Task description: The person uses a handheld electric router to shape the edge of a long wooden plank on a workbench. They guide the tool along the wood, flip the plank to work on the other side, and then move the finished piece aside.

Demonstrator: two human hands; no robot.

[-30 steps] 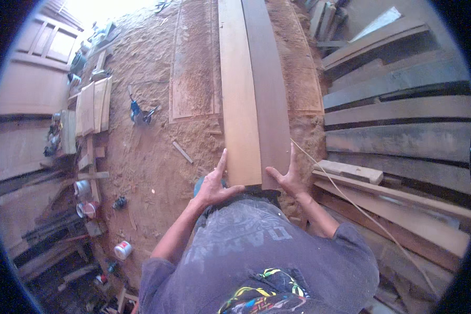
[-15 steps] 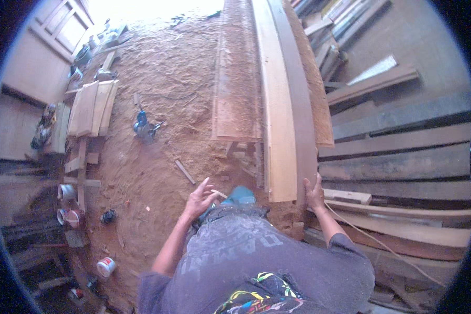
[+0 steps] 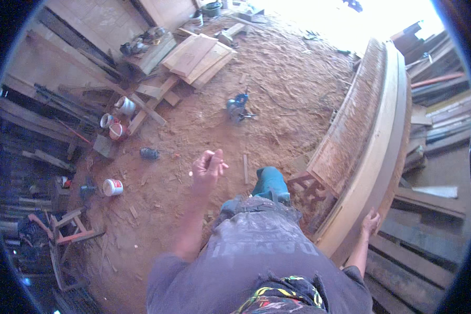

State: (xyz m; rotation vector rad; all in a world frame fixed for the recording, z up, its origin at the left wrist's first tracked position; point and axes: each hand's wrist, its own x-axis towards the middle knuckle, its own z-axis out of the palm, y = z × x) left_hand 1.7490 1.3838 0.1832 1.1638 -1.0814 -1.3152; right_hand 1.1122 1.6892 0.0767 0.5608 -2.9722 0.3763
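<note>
My right hand is at the outer edge of a long grey-brown plank, its fingers bent over the edge near the close end. Beside that plank, on its left, lies a long pale board. Both rest lengthwise on a wider board bench strewn with sawdust. Out in front of my body, above the floor, my left hand is raised with its fingers curled in; nothing shows in it. A blue power tool sits on the sawdust farther off, apart from both hands.
Sawdust covers the floor. Several cut boards are stacked at the far left, with white buckets nearer. A white tub and a small wooden frame stand at left. Stacked timber lines the right side.
My view has turned left, so the bench and planks now slant at the right. My left hand has risen and its fingers have curled. My right hand stays at the plank's edge.
</note>
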